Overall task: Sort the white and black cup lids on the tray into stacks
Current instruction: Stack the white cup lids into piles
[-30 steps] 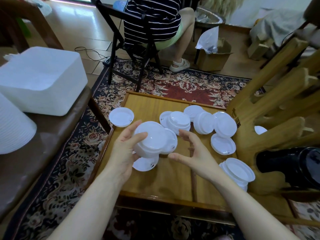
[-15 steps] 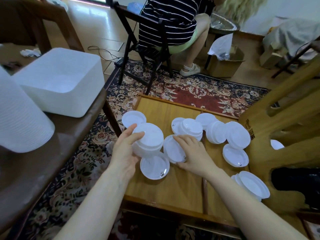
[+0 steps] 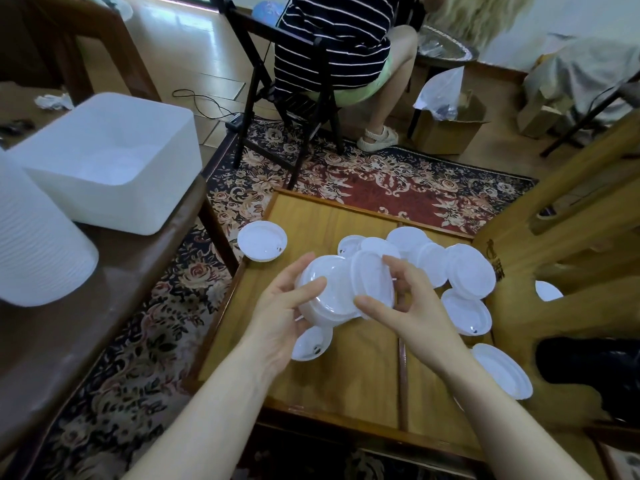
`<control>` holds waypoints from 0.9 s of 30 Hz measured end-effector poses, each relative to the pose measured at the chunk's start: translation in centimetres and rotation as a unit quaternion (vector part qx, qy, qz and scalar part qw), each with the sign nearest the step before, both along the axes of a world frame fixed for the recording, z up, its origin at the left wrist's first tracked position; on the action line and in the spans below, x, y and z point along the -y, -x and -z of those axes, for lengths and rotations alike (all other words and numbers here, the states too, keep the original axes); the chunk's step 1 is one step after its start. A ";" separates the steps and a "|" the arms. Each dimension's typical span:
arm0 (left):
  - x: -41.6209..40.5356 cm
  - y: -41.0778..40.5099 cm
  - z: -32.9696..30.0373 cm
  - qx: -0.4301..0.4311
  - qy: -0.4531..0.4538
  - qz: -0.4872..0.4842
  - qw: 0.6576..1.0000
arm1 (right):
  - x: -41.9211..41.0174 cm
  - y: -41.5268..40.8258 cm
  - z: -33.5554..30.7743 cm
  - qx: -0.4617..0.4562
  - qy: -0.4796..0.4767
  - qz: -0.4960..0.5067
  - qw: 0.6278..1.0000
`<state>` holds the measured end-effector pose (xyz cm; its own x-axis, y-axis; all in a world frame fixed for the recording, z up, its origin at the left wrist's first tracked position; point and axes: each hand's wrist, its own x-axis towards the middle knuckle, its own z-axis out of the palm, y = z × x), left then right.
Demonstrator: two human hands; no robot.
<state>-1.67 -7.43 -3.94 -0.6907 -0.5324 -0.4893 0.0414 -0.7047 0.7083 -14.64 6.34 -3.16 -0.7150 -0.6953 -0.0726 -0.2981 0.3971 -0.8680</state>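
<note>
My left hand (image 3: 278, 308) grips a stack of white lids (image 3: 323, 296) above the wooden tray (image 3: 367, 386). My right hand (image 3: 405, 299) pinches a single white lid (image 3: 372, 282), tilted on edge against the right side of that stack. Several loose white lids (image 3: 469, 271) lie on the tray's far right part. One lid (image 3: 262, 240) sits at the tray's far left corner, another (image 3: 311, 344) lies under my left hand, and a small stack (image 3: 502, 374) rests at the right edge. No black lid shows on the tray.
A white square tub (image 3: 107, 161) and a tall stack of white cups (image 3: 31, 244) stand on the dark table at left. A carved wooden chair (image 3: 568, 216) and a black object (image 3: 595, 372) crowd the right. A seated person on a black folding chair (image 3: 294, 109) is behind the tray.
My right hand picked a lid off the tray and lifted it against the stack in my left hand. The camera view has shifted a little.
</note>
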 end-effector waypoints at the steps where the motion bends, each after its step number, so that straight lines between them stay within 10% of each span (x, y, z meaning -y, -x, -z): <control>1: -0.3 0.0 0.0 -0.007 0.002 0.006 1.000 | 0.1 -0.4 0.0 0.003 0.000 -0.005 1.000; 9: -1.7 -0.1 0.5 -0.022 0.015 0.030 0.999 | 0.2 -2.3 -0.6 -0.124 -0.101 -0.036 0.986; 27: -1.9 0.0 0.7 -0.023 0.006 0.040 0.999 | -1.1 0.0 -0.4 0.012 -0.042 -0.126 0.991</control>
<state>-1.71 -5.50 -4.63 -0.7525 -0.4806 -0.4503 0.0180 -0.6985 0.7154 -14.64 7.47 -2.78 -0.5170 -0.8422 -0.1528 -0.3776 0.3846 -0.8423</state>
